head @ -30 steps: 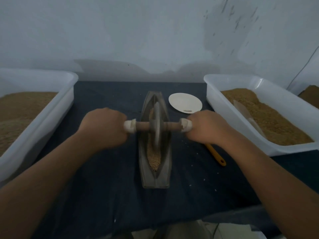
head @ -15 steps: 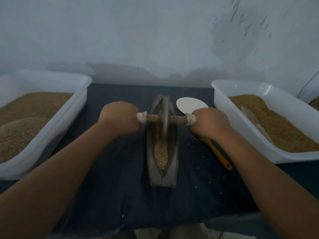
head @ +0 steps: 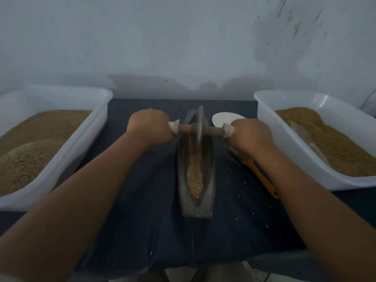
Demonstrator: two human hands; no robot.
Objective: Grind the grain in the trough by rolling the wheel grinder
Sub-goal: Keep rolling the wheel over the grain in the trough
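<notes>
Wooden axle (head: 184,128) ends sit in both fists. The left hand (head: 149,127) grips one cloth-wrapped stub and the right hand (head: 251,135) the other, fingers (head: 165,133) clenched round the wraps so that mostly knuckles show. Between the two sets of fingers the wheel grinder (head: 198,129) stands upright in the trough (head: 209,176), toward its far end. The grain (head: 195,176) lies nearer the person than the fingers, a heaped strip running down the groove to the near tip. Whatever lies under the wheel is hidden.

The step in hand looks like a rolling stroke, and the unground heap calls for a pull back toward the body. It would go best with the axle kept level and equal weight through both arms, so the wheel stays in the groove instead of climbing a wall. Nothing holds the trough, so a sideways push could skid it on the cloth-covered desk (head: 142,200). Stopping short of the near tip should keep grain from spilling over.

A white disc (head: 221,119) lies just beyond the right fingers, and a yellow-handled tool (head: 262,178) lies under that wrist and might snag. Tubs (head: 97,127) of grain stand outside each hand.
</notes>
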